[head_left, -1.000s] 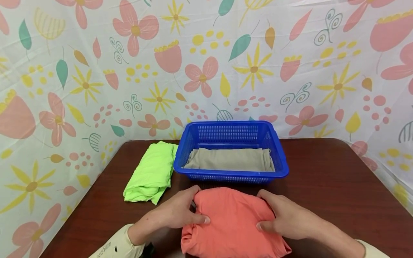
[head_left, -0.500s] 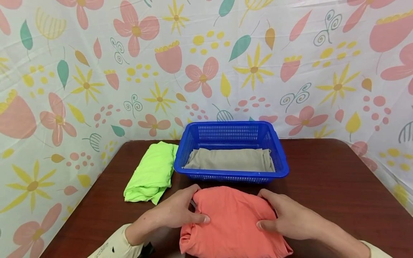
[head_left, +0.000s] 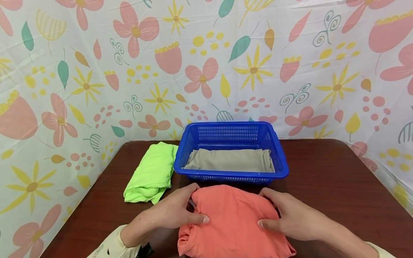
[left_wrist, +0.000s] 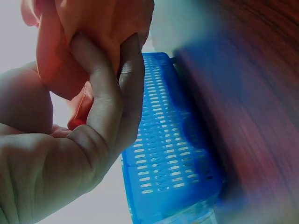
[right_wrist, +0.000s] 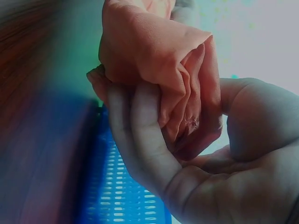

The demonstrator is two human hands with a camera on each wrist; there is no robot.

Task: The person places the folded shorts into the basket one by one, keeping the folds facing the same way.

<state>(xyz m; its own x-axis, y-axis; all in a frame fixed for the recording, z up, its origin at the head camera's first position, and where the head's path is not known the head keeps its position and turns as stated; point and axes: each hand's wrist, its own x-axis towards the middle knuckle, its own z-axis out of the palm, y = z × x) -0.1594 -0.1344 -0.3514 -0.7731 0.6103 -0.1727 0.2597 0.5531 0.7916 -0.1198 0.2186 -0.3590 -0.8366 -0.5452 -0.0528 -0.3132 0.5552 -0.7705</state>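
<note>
A folded coral-coloured cloth (head_left: 233, 222) is held up at the near side of the table, in front of the blue basket. My left hand (head_left: 175, 211) grips its left edge, thumb on top and fingers curled beneath, as the left wrist view shows with the cloth (left_wrist: 103, 23). On the opposite edge my right hand (head_left: 292, 215) pinches it the same way; in the right wrist view the fingers (right_wrist: 149, 126) curl under its layered folds. The cloth's near edge runs out of the head view.
Behind the cloth stands a blue plastic basket (head_left: 230, 174) with slotted walls; a folded beige cloth (head_left: 230, 160) lies in it. To its left, a folded lime-green cloth (head_left: 150, 172) lies on the dark wooden table (head_left: 326, 172). A flower-patterned sheet (head_left: 206, 46) hangs behind.
Both hands keep their hold on the coral cloth. It has risen slightly toward the camera, and the hands have drifted a little with it.
</note>
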